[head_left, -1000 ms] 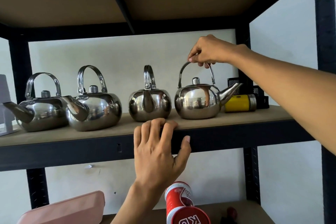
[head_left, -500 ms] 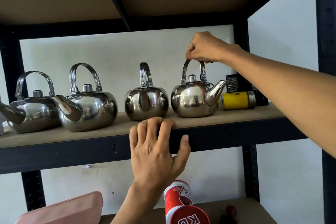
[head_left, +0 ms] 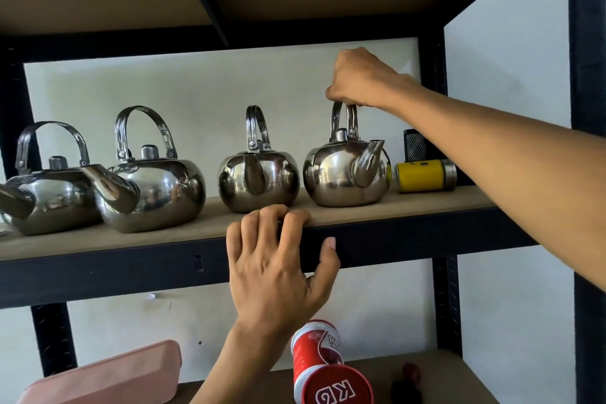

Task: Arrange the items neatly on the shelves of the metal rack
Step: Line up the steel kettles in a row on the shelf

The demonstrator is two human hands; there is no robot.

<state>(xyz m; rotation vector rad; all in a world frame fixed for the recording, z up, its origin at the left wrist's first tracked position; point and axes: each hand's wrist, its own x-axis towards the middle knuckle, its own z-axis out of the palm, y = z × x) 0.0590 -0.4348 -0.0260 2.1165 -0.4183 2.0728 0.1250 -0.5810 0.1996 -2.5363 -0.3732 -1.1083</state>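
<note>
The round polished steel kettle (head_left: 347, 174), right of centre on the brown-boarded rack shelf (head_left: 426, 205) and held by its handle in the curled grip of the right hand (head_left: 357, 79), is best turned gently until its spout matches the neighbouring steel kettle (head_left: 259, 180), the shelf edge clasped by the left hand (head_left: 275, 269).

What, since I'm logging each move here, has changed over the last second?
The right hand, gripping the handle throughout, turned the right kettle where it stands: its spout pointed right, and now points forward toward the camera. The left hand kept holding the shelf edge. The other kettles and the yellow bottle stayed put.
</note>
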